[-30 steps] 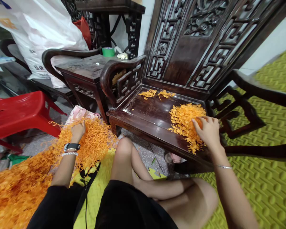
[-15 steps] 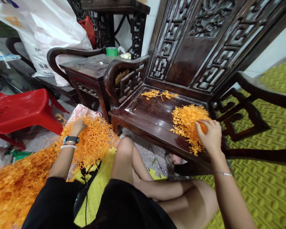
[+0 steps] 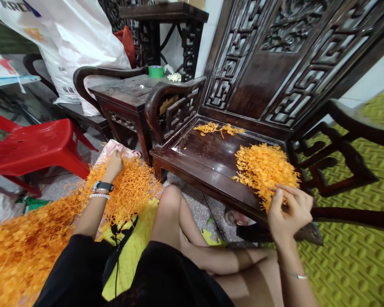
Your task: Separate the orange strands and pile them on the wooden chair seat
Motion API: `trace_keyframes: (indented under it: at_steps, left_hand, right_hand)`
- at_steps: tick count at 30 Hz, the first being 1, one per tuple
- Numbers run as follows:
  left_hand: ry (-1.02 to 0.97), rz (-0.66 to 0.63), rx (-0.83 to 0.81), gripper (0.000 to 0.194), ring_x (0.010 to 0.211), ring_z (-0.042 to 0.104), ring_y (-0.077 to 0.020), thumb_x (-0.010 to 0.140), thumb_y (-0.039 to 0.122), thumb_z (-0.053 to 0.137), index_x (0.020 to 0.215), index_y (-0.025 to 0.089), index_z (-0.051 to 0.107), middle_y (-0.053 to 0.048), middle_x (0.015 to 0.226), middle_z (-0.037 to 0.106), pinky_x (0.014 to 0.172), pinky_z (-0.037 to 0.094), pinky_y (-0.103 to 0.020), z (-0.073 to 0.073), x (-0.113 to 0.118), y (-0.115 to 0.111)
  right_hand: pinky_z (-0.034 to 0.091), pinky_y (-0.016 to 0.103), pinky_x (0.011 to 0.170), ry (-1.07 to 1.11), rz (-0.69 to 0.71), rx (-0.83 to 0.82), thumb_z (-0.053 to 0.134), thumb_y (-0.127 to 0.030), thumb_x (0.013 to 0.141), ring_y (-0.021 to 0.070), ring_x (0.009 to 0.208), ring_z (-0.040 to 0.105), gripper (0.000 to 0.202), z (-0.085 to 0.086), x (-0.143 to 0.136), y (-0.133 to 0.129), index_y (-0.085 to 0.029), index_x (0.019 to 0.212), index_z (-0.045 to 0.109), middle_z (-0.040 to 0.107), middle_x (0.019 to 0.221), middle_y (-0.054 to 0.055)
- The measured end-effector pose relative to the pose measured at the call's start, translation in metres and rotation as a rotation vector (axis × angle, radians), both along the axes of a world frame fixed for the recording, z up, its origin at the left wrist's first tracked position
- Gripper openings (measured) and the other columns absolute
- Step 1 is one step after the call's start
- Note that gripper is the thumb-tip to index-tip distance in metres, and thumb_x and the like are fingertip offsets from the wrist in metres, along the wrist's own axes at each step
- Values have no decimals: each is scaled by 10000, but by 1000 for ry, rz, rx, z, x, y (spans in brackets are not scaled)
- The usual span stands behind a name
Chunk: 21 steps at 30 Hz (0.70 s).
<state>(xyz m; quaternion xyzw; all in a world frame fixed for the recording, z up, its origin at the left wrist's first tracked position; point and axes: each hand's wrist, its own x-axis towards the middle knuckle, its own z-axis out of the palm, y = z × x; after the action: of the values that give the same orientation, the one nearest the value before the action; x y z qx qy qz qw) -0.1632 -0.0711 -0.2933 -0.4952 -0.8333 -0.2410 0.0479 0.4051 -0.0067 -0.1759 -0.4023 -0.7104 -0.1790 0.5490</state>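
My left hand (image 3: 114, 165) is closed above a tangled heap of thin orange plastic sprigs (image 3: 132, 183); what its fingers hold, if anything, I cannot make out. On the dark carved wooden chair's seat (image 3: 201, 149) lies a pile of orange plastic flower sprigs (image 3: 265, 164). My right hand (image 3: 291, 209) is at the near right edge of that pile, its fingers loosely curved with a gap inside them, and no sprig shows in it. Two small orange sprigs (image 3: 208, 128) lie apart near the back of the seat.
More orange flower sprigs (image 3: 22, 247) are heaped at lower left. A red plastic stool (image 3: 41, 145) stands left, with large white sacks (image 3: 80, 42) behind. Green tape (image 3: 155, 71) rests on a small wooden table (image 3: 121, 89). Yellow textured matting (image 3: 355, 238) covers the right side.
My right hand has drawn back from the pile toward me, uncovering its right side. My left hand, still closed, has risen slightly over the heap. The view has shifted a little.
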Motion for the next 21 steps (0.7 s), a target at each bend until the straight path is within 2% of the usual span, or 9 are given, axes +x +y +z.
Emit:
trace_keyframes:
  at_steps: [3, 5, 6, 9, 11, 13, 15, 18, 21]
  left_hand:
    - [-8, -71, 62, 483, 1353, 357, -291, 869, 144, 392, 1324, -18, 423, -246, 1399, 421, 1134, 307, -424, 1, 13, 0]
    - [-26, -95, 100, 463, 1364, 351, -254, 909, 193, 355, 1336, 31, 431, -200, 1423, 424, 1160, 276, -410, -7, 31, -3]
    - [-39, -94, 117, 454, 1372, 343, -246, 925, 217, 338, 1336, 52, 438, -187, 1431, 424, 1168, 262, -417, -15, 44, -6]
    - [-90, -41, 149, 460, 1441, 209, -272, 944, 258, 323, 1347, 62, 431, -199, 1481, 361, 1182, 190, -494, -52, 103, -22]
    - [-134, -14, 133, 467, 1465, 118, -298, 943, 273, 344, 1341, 53, 447, -214, 1508, 319, 1183, 156, -528, -85, 153, -36]
    - [-189, -34, 82, 427, 1452, 190, -294, 930, 280, 391, 1295, 98, 518, -181, 1491, 377, 1179, 202, -507, -118, 196, -52]
    - [-249, -24, 30, 394, 1393, 343, -269, 945, 240, 336, 1247, 146, 570, -157, 1424, 482, 1155, 272, -492, -146, 223, -66]
    - [-339, -2, -45, 416, 1244, 529, -260, 968, 225, 269, 1171, 144, 622, -171, 1258, 620, 1086, 383, -479, -172, 230, -84]
    - [-406, -52, -110, 376, 1173, 581, -231, 975, 223, 311, 1082, 147, 664, -147, 1173, 665, 1062, 420, -427, -184, 221, -94]
  right_hand:
    - [456, 370, 836, 23, 62, -4, 536, -182, 874, 189, 821, 605, 150, -9, -5, -24, -155, 787, 654, 667, 807, 65]
    - [465, 333, 756, 66, 137, -46, 509, -167, 884, 169, 741, 598, 173, -28, -8, -40, -155, 760, 630, 646, 745, 52]
    - [463, 311, 703, 89, 182, -103, 484, -172, 900, 158, 692, 586, 209, -43, -10, -49, -159, 736, 613, 629, 708, 46]
    - [466, 299, 651, 58, 250, -441, 395, -262, 950, 167, 662, 579, 320, -109, -24, -74, -175, 707, 584, 604, 679, 54]
    - [486, 344, 815, -119, 186, -829, 353, -342, 956, 217, 882, 618, 340, -162, -39, -90, -170, 840, 622, 662, 884, 115]
    - [435, 342, 961, -380, 14, -1261, 350, -325, 939, 235, 1143, 556, 364, -209, -57, -106, -138, 1144, 586, 619, 1187, 152]
    - [438, 370, 946, -459, -78, -1411, 358, -282, 918, 279, 1123, 576, 414, -242, -72, -118, -57, 1204, 556, 610, 1196, 205]
    - [436, 372, 928, -491, -123, -1470, 339, -294, 925, 303, 1084, 595, 430, -263, -83, -124, -21, 1163, 571, 635, 1125, 220]
    - [428, 349, 930, -511, -123, -1492, 343, -331, 934, 291, 1097, 591, 424, -264, -81, -121, -49, 1152, 572, 646, 1107, 192]
